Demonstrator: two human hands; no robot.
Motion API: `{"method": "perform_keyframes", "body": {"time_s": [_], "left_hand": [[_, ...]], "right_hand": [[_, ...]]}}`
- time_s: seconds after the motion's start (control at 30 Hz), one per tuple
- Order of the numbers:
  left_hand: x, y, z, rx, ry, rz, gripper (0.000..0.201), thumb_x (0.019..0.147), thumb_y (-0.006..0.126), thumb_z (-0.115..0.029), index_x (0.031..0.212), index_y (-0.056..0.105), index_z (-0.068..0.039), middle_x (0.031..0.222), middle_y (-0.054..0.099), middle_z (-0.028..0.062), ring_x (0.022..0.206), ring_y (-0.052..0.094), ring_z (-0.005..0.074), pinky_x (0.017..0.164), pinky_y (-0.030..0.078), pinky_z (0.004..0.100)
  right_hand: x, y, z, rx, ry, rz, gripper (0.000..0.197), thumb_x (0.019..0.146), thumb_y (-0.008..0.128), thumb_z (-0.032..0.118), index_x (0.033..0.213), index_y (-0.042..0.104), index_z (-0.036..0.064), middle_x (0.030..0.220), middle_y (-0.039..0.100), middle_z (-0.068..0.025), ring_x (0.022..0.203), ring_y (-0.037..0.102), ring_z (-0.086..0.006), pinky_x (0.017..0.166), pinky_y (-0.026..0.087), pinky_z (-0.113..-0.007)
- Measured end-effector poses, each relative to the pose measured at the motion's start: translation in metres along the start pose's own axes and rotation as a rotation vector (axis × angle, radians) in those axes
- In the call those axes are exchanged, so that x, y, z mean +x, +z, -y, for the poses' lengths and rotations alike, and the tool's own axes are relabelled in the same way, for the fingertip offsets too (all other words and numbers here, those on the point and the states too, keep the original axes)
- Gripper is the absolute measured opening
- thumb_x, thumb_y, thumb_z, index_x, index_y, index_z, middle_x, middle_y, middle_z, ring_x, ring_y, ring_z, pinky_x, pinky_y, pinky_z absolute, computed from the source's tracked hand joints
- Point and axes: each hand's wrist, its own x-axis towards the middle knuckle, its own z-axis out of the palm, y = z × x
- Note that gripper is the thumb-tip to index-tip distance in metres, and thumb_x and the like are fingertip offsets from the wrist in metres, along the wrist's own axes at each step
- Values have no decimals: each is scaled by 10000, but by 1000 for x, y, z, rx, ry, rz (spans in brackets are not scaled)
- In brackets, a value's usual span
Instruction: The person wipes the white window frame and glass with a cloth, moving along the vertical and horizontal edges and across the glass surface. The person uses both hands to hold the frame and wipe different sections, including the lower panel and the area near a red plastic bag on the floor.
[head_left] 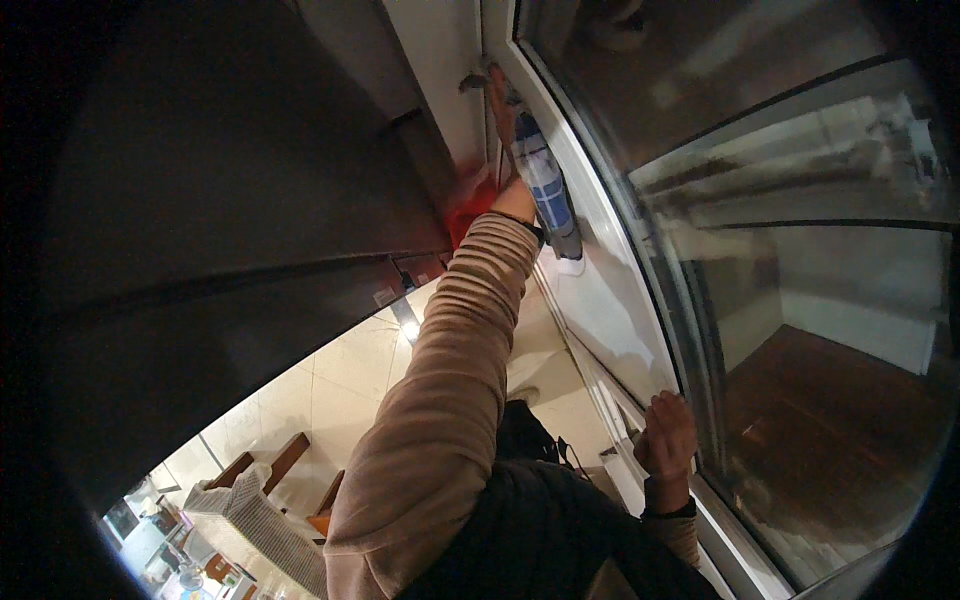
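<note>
My left arm, in a tan ribbed sleeve, reaches up and forward between a dark panel and a white-framed glass pane. At its end my left hand [503, 115] is wrapped round the upper part of a spray bottle [548, 190] with a blue and white label. The bottle tilts, its base toward me, close beside the white frame [610, 290]. Lower right, my right hand [668, 437] is curled against the frame at the edge of the glass [790, 260]; whatever its fingers close on is hidden. A blurred red thing [468, 208] shows behind my left wrist.
A large dark panel [220, 190] fills the left side, close to my left arm. Below lies a pale tiled floor [350, 365]. A wooden chair [288, 462] and a table with a striped cloth [255, 520] stand lower left. Reflections cover the glass.
</note>
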Motion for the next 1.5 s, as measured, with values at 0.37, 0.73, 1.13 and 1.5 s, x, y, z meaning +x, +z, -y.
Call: {"method": "perform_keyframes", "body": {"time_s": [0.37, 0.73, 1.13, 1.5], "left_hand": [[-19, -5, 20, -56, -49, 9, 515, 988, 420, -301, 1414, 394, -13, 1400, 433, 148, 1286, 428, 322, 1097, 329, 367], [-128, 32, 30, 403, 278, -30, 598, 973, 493, -310, 1472, 336, -21, 1421, 435, 164, 1326, 388, 301, 1142, 257, 394], [-383, 57, -51, 317, 34, 401, 682, 913, 482, -70, 1499, 152, 37, 1516, 108, 327, 1405, 127, 503, 1172, 160, 505], [-471, 79, -70, 240, -52, 445, 630, 904, 367, 54, 1483, 123, 112, 1509, 170, 323, 1400, 186, 495, 1174, 169, 450]], "right_hand": [[3, -1, 0, -18, -3, -27, 157, 822, 562, -68, 952, 644, -36, 1063, 671, -162, 1044, 650, -355, 934, 526, -503], [3, 4, 0, 15, 11, 28, 204, 819, 570, -44, 1017, 617, -27, 1045, 652, -200, 1035, 632, -397, 872, 520, -548], [5, 4, 4, -48, -1, -19, 226, 830, 579, -16, 1045, 644, 2, 1068, 652, -161, 1091, 620, -371, 949, 497, -535], [-26, -28, 14, 280, 93, -320, 189, 817, 540, -91, 942, 656, -10, 1048, 663, -153, 1018, 643, -360, 920, 508, -488]]}}
